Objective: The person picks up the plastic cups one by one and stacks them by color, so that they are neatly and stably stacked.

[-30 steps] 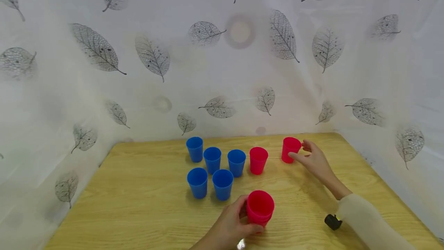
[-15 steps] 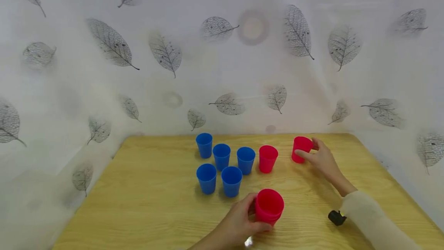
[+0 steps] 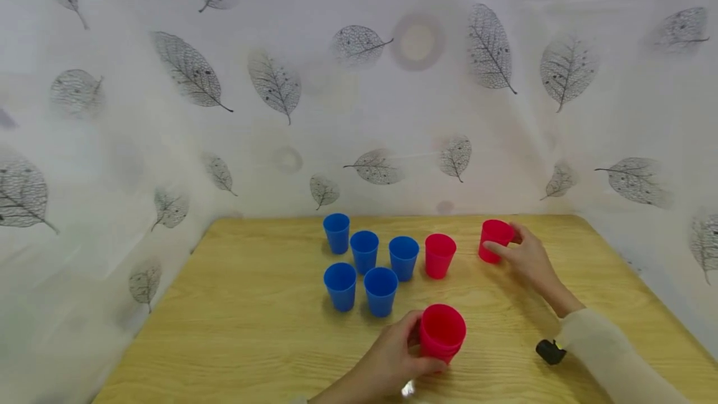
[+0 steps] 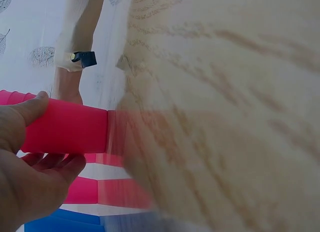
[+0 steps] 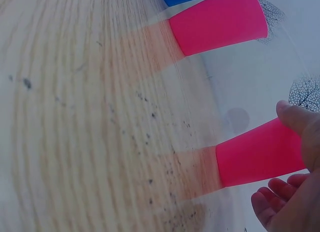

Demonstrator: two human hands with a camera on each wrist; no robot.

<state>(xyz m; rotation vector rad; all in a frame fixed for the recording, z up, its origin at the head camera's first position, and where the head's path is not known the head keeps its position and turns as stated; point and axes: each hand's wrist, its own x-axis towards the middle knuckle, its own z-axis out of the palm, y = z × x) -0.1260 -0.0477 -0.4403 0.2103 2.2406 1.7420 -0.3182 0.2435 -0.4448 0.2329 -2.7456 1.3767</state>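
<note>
My left hand (image 3: 392, 351) grips a stack of nested red plastic cups (image 3: 443, 329) near the front of the table, thumb on one side and fingers on the other. Its base meets the wooden surface in the left wrist view, where several rims show at the open end. At the back right, my right hand (image 3: 530, 257) holds a single upright red cup (image 3: 492, 243) with thumb and fingers on opposite sides. A second red cup (image 3: 439, 255) stands to its left, apart from it. Several blue cups (image 3: 381, 292) stand upright further left in loose rows.
The wooden table (image 3: 235, 317) meets a pale leaf-patterned curtain (image 3: 291, 161) along its back and sides. A small black device (image 3: 550, 352) sits at the right sleeve (image 3: 611, 354).
My right hand has closed in around the back red cup, its fingers now nearer the rim. The whole scene shifts right as the head turns; the left hand keeps its hold.
</note>
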